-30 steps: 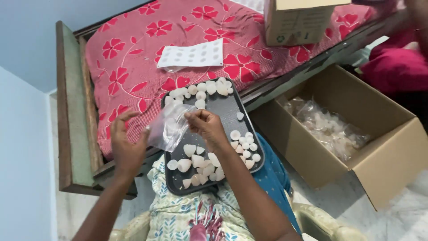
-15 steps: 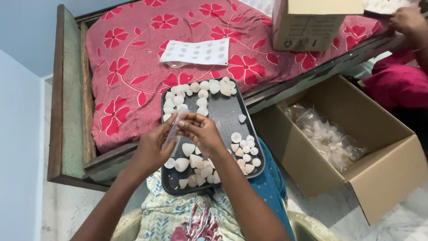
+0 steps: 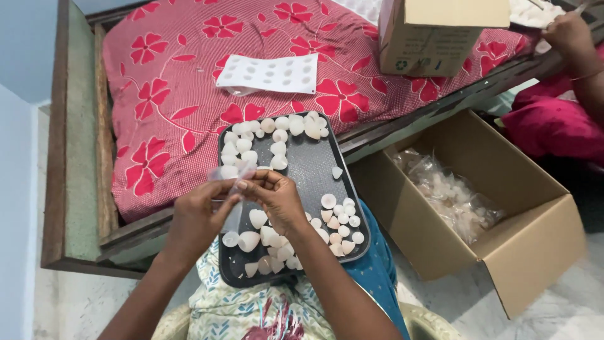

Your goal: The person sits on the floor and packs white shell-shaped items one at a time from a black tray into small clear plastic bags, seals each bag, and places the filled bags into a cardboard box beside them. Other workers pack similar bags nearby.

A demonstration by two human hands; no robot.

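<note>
**Both hands pinching a little clear bag over a tray of white cones**

Going left to right: there's a wooden bed frame (image 3: 75, 126) with a red flowered mattress (image 3: 170, 82) on it. A white moulded sheet (image 3: 270, 72) with round dimples lies flat on the mattress, up near the middle.

The person's left hand (image 3: 198, 217) comes in from the lower left, fingers curled shut on a small clear bag (image 3: 231, 182). The right hand (image 3: 277, 198) is right up against it, thumb and fingertips closed on the same bag from the other side. So the bag sits between the two hands, held just above the tray's left half. Can't tell if anything's inside it.

The dark tray (image 3: 311, 167) rests half on the person's lap, with its far end against the bed edge. White cones (image 3: 277, 135) line its top and left edge, with another bunch at the bottom right and bare tray in the middle.

Further right, a closed cardboard box (image 3: 434, 38) stands on the mattress, and an open box (image 3: 503, 208) sits on the floor with filled clear bags (image 3: 450, 195) piled inside. Top right, another person's hand (image 3: 569, 31) is at a second tray, pink clothing below it.
</note>
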